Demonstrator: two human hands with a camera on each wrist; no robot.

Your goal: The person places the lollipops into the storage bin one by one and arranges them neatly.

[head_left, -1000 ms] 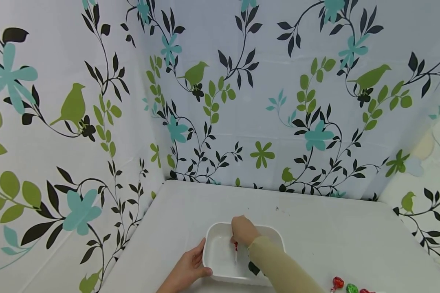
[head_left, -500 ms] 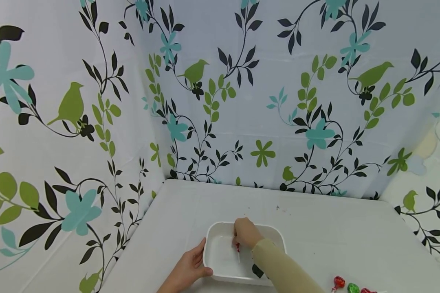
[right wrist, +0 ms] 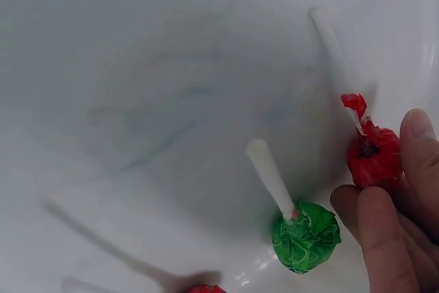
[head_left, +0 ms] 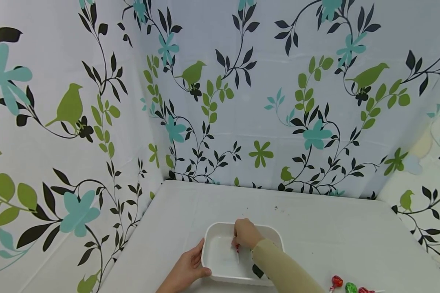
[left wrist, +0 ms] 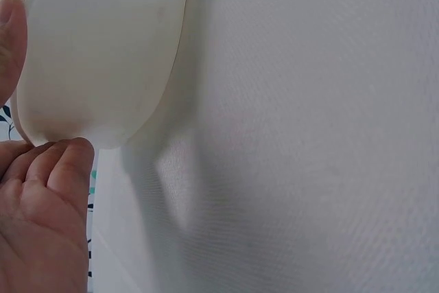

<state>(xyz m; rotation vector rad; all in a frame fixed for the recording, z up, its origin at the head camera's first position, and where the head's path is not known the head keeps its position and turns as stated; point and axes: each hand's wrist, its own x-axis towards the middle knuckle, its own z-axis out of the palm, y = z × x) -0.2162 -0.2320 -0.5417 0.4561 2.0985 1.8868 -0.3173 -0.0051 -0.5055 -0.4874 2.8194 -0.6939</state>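
Note:
A white tray (head_left: 220, 254) with rounded corners lies on the table. My left hand (head_left: 188, 265) grips its left side, thumb at the near left corner; in the left wrist view its fingers (left wrist: 68, 169) touch the outer wall. Inside the tray, my right hand (head_left: 247, 233) pinches the head of a red-wrapped lollipop (right wrist: 376, 157) between thumb and fingers, its white stick pointing away from the fingers. A green-wrapped lollipop (right wrist: 306, 237) lies beside those fingers on the tray floor. Another red wrapper (right wrist: 206, 289) is cut off at the lower edge of the right wrist view.
On the table to the right lie a red lollipop (head_left: 337, 281), a green one (head_left: 350, 287) and another red one (head_left: 364, 290). A small dark piece (head_left: 257, 271) shows below the right sleeve. Patterned curtains (head_left: 260, 101) stand behind and beside the white table (head_left: 315, 228).
My right hand has shifted slightly to the right inside the tray, the red lollipop moving with it. My left hand keeps its hold on the tray.

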